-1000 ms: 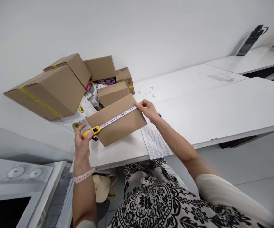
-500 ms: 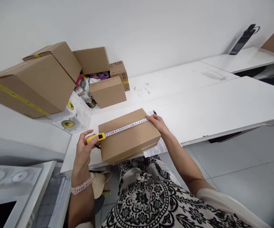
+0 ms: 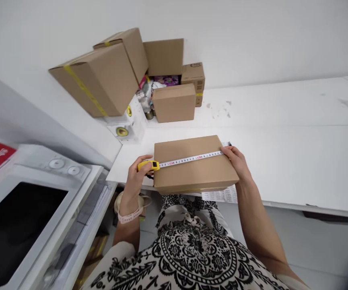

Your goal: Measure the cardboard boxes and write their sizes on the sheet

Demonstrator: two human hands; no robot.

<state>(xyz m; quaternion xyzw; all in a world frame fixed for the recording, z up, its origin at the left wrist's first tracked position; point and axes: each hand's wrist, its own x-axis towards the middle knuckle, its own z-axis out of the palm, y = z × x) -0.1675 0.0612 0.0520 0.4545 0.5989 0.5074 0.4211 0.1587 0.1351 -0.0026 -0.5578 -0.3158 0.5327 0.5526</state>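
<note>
A closed brown cardboard box (image 3: 192, 173) lies at the table's front edge. The yellow tape measure (image 3: 155, 165) is in my left hand (image 3: 136, 177), its case against the box's left edge. Its white blade (image 3: 188, 160) stretches across the box top to the right edge. There my right hand (image 3: 235, 161) pinches the blade's end, fingers pressed at the box's side. A printed sheet (image 3: 222, 195) sticks out from under the box on the right.
Cardboard boxes (image 3: 116, 76) with yellow tape are stacked at the back left, on white cartons with avocado pictures (image 3: 128, 131). A smaller box (image 3: 175, 104) stands in front of assorted packets. A microwave (image 3: 19, 225) is at the lower left. The white table (image 3: 297, 161) extends right.
My view has turned to the left, so the whole scene sits further right and more of the microwave shows. Both hands keep the tape stretched across the box.
</note>
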